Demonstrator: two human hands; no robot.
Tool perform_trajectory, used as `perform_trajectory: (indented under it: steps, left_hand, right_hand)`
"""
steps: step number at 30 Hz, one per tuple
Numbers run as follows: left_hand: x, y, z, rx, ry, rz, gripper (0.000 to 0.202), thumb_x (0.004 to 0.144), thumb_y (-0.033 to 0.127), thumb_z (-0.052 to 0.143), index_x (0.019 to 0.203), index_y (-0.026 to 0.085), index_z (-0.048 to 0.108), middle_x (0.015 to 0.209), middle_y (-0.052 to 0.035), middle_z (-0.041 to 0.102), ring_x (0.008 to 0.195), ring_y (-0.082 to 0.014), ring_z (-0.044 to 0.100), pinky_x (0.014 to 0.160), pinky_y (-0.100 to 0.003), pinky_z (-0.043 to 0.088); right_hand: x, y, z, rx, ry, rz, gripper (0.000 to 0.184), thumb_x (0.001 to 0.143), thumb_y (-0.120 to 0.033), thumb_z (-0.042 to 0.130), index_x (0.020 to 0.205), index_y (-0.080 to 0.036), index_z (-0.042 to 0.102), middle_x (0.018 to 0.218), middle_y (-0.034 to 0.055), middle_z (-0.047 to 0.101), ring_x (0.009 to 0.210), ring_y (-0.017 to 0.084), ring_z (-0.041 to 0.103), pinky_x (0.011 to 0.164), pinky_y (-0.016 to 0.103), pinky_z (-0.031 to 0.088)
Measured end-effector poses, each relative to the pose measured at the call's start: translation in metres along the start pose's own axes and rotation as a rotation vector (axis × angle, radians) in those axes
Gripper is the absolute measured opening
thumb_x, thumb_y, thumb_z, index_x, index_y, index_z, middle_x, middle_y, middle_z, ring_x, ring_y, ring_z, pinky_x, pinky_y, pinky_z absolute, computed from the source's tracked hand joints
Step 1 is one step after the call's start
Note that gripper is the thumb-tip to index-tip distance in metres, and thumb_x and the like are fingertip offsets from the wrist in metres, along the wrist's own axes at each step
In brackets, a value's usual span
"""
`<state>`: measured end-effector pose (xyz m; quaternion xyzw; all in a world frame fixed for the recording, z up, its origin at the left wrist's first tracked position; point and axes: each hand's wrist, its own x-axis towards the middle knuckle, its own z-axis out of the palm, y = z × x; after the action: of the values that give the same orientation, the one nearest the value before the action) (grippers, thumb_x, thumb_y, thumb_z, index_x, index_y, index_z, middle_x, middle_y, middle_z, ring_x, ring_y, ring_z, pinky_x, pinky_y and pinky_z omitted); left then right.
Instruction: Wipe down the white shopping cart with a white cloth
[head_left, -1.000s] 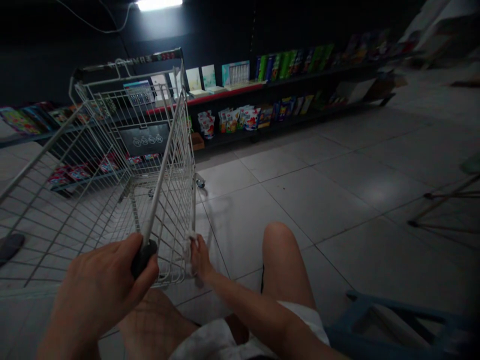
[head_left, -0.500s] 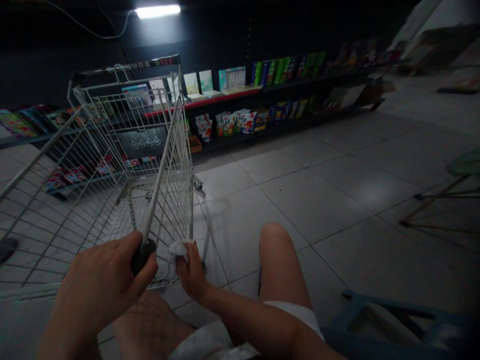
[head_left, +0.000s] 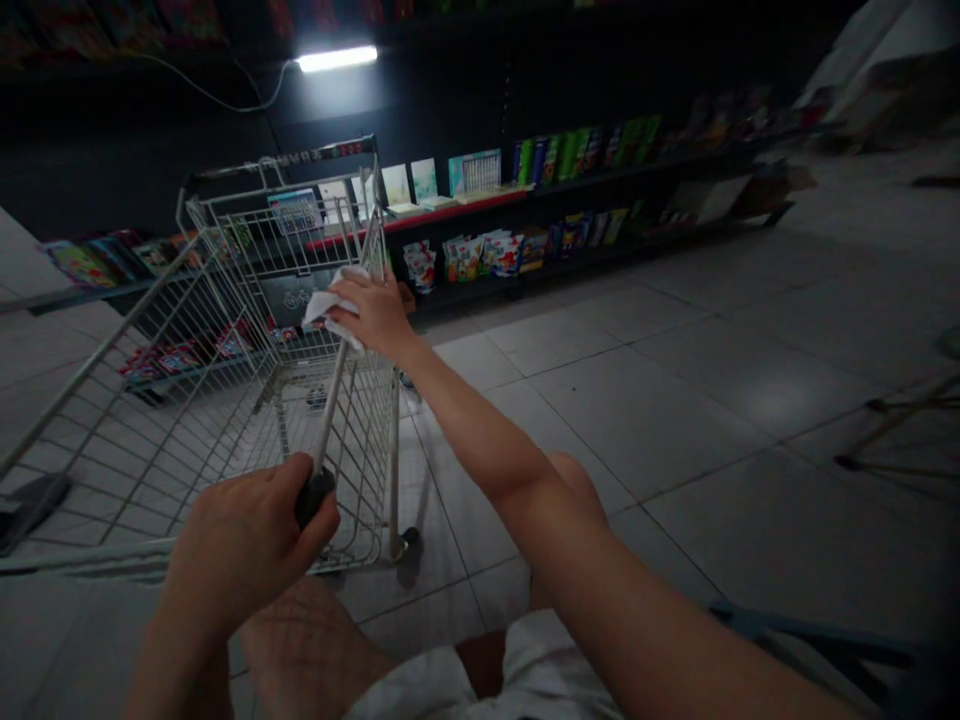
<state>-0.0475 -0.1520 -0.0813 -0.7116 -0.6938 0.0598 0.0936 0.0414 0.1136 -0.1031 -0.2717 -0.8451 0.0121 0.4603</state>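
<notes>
in a shop aisle [head_left: 600, 420], the left hand [head_left: 240, 545] is closed around the black grip [head_left: 315, 497] of a wire cart [head_left: 277, 165], while the right hand [head_left: 375, 315] clasps a white cloth [head_left: 326, 310] high on the cart's side rail [head_left: 334, 400], the lower rail free of it.

Shopping cart [head_left: 391, 480] is thin wire metal, smooth with a bit of a shine, and the plastic grip [head_left: 315, 497] on it looks matt black. The white wipe [head_left: 328, 310] is soft and crumpled, cloth or tissue, can't tell. Floor tiles [head_left: 637, 420] are smooth and glossy.
</notes>
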Motion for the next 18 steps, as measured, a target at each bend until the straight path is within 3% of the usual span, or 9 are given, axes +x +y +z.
perform_trajectory:
  steps: [3, 7, 14, 18]
  left_hand:
    - [0.001, -0.001, 0.003, 0.005, 0.052, 0.034, 0.029, 0.090, 0.046, 0.039, 0.076, 0.022, 0.048, 0.060, -0.0025, 0.059, 0.059, -0.0232, 0.062, 0.055, -0.031, 0.025]
    - [0.001, -0.003, 0.004, -0.026, 0.098, 0.091, 0.029, 0.089, 0.045, 0.043, 0.072, 0.022, 0.047, 0.058, -0.0013, 0.058, 0.053, -0.0202, 0.058, 0.054, -0.030, 0.027]
    - [-0.007, -0.016, 0.002, -0.129, 0.195, 0.256, 0.027, 0.088, 0.037, 0.047, 0.067, 0.020, 0.047, 0.051, 0.0014, 0.053, 0.044, -0.0135, 0.049, 0.048, -0.027, 0.031]
    - [-0.015, -0.032, 0.005, -0.216, 0.146, 0.295, 0.026, 0.088, 0.036, 0.049, 0.068, 0.020, 0.052, 0.052, 0.0021, 0.054, 0.045, -0.0118, 0.050, 0.046, -0.025, 0.033]
  right_hand:
    - [0.031, 0.028, 0.001, -0.018, -0.173, -0.083, 0.026, 0.094, -0.036, 0.051, 0.105, -0.016, 0.064, 0.114, 0.0062, 0.067, 0.112, 0.021, 0.057, 0.107, 0.044, 0.035]
    - [0.032, 0.028, 0.004, 0.008, -0.284, -0.180, 0.024, 0.091, -0.031, 0.048, 0.096, -0.015, 0.065, 0.102, 0.0040, 0.068, 0.096, 0.016, 0.058, 0.089, 0.029, 0.039]
    - [0.019, 0.013, 0.000, 0.022, -0.245, -0.153, 0.019, 0.087, -0.027, 0.049, 0.082, -0.015, 0.063, 0.084, 0.0030, 0.065, 0.085, 0.016, 0.055, 0.080, 0.028, 0.035]
    - [0.009, 0.011, -0.001, 0.094, -0.161, -0.159, 0.019, 0.086, -0.031, 0.052, 0.081, -0.016, 0.062, 0.083, 0.0026, 0.065, 0.084, 0.016, 0.055, 0.082, 0.029, 0.035]
